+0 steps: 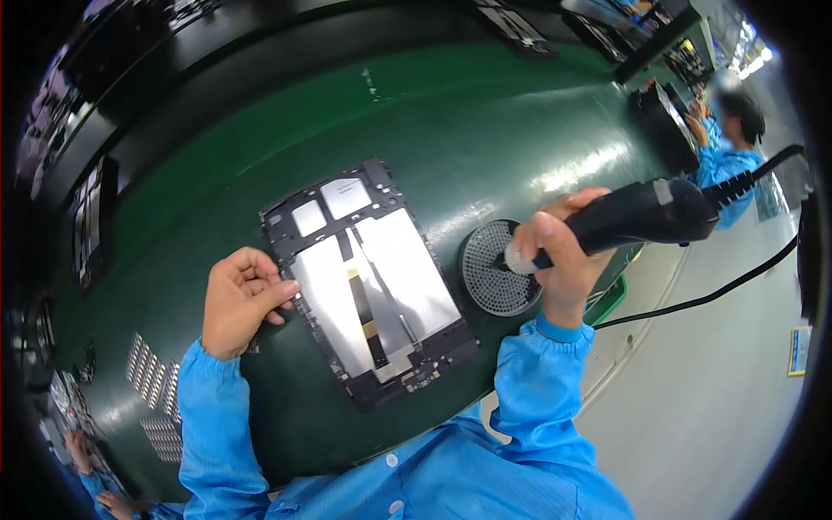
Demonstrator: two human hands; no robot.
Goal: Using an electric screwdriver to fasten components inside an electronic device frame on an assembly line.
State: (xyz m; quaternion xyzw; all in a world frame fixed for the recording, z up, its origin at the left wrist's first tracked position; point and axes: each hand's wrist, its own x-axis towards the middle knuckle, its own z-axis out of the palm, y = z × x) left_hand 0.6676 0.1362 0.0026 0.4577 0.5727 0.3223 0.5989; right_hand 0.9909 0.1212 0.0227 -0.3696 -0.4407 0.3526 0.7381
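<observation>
An opened tablet (pixel 422 260) lies tilted on the green table, showing silvery battery cells, a dark flat cable with yellow tape and black edges. My left hand (pixel 243 299) is at its left edge, fingers curled, thumb and forefinger closed together against the rim. In my right hand (pixel 568 251) is a black electric screwdriver (pixel 641 217), its cord running off to the right. The screwdriver's front end points down at a round grey tray full of small holes (pixel 498 290), right of the tablet. Its very tip is hard to make out there.
Several sheets of small metal parts (pixel 146 371) lie at the lower left. A green basket (pixel 611 302) shows beyond the table's right edge, near a black cable (pixel 702 299). More tablets (pixel 520 30) sit on a dark shelf behind. Another person (pixel 732 165) works at the far right.
</observation>
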